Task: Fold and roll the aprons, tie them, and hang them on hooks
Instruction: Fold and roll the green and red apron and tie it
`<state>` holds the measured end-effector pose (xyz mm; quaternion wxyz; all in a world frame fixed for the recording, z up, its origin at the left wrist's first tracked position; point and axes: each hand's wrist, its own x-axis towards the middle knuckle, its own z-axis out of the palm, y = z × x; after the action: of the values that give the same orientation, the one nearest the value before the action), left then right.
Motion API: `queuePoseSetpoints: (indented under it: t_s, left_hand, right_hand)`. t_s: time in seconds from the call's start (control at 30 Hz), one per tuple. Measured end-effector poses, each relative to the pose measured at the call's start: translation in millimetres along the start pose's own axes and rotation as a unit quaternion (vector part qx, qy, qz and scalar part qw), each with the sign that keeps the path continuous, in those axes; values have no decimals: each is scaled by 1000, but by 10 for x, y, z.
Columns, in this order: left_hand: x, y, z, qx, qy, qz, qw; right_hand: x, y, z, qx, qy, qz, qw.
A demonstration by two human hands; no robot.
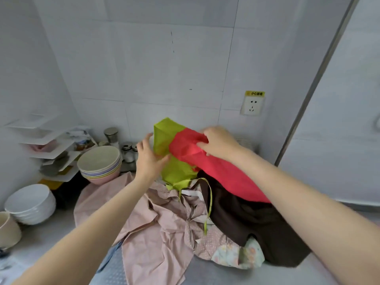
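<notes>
A heap of aprons lies on the counter. A red apron (222, 173) is lifted at its top, and my right hand (218, 144) grips a bunch of its cloth. Under it a lime-green apron (164, 138) sticks up, its thin green tie (208, 204) hanging down over the pile. My left hand (148, 157) has its fingers spread and touches the green apron's left edge. Below lie a dark brown apron (253, 227), a pale pink apron (148, 229) and a floral one (236, 254).
Stacked pastel bowls (99, 163) and white bowls (30, 203) stand at the left with a beige cup (8, 230). A white corner rack (51, 149) and spice jars (128, 151) are at the back. A wall socket (252, 105) sits right of centre on the tiled wall.
</notes>
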<state>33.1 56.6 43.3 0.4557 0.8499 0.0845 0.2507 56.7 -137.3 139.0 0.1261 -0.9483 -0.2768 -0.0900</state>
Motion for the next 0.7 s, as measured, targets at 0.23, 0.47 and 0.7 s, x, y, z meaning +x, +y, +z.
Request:
queuePoseSetpoints:
  t_s: [0.23,0.47,0.7]
  left_hand:
    - [266,174,377,-309,-64,-256,914]
    - [470,544,273,-400,59,-194,894]
    - [649,1193,24,-120,5,102,988]
  right_hand:
    - [-179,230,-1076,80,283,22,956]
    - [-635,1086,-1141,191,136,367,900]
    - [-472,642,-1156,255,92,258,927]
